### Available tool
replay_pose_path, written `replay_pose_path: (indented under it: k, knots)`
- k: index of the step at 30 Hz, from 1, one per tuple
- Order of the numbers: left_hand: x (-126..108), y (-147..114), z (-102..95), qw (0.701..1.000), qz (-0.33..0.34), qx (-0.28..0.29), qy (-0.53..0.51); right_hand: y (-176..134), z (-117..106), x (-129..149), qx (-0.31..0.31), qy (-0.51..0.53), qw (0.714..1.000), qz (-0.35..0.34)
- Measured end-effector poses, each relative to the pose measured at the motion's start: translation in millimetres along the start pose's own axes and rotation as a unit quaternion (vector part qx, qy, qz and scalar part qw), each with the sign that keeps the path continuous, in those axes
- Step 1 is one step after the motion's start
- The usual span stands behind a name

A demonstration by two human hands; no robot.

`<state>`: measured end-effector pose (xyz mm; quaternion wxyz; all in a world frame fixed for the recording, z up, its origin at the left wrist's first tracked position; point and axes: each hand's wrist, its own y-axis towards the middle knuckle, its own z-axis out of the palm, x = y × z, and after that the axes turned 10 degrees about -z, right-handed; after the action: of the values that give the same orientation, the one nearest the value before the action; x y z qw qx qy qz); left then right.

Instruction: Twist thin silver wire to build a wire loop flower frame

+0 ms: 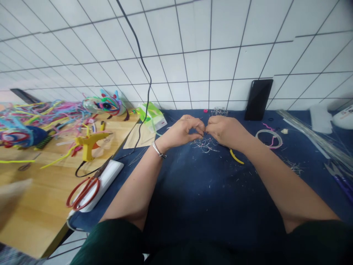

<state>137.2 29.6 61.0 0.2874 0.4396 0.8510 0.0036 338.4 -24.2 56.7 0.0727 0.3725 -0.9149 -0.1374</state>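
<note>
My left hand (187,129), with a silver bracelet at the wrist, pinches thumb and fingers together over the middle of the dark blue cloth (190,198). Against its fingertips, my right hand (224,129) is closed in a pinch too. Whatever lies between the fingers is too small to make out. Just beneath them sits a loose tangle of thin silvery wire (205,145). A yellow tool handle (236,157) sticks out below my right hand, the rest of the tool hidden. Behind the hands, near the wall, is another heap of wire bits (220,111).
At right are a black phone (258,100) leaning on the wall, a clear ring (268,138), long clear strands (317,136) and blue-handled scissors (342,182). At left are red-handled scissors (84,193) on a white power strip (106,184), a yellow glue gun (89,145) and a tissue pack (153,117).
</note>
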Motion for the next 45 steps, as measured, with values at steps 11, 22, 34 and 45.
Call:
replay_pose_path:
  k: [11, 22, 34, 45]
  knots:
    - [6.2, 0.3, 3.5, 1.000, 0.012, -0.008, 0.008, 2.8, 6.8, -7.3, 0.009, 0.098, 0.994, 0.036]
    - [5.1, 0.9, 6.6, 0.999, 0.036, -0.018, 0.005, 4.0, -3.6, -10.0, 0.026, 0.278, 0.952, 0.124]
    - [-4.2, 1.8, 12.6, 0.998, 0.047, 0.020, 0.028, 1.1, -1.9, -14.5, 0.049, 0.337, 0.931, 0.129]
    - [1.6, 0.1, 11.1, 0.991, -0.033, 0.056, -0.115, 3.7, -0.5, -13.2, 0.038, 0.294, 0.947, 0.120]
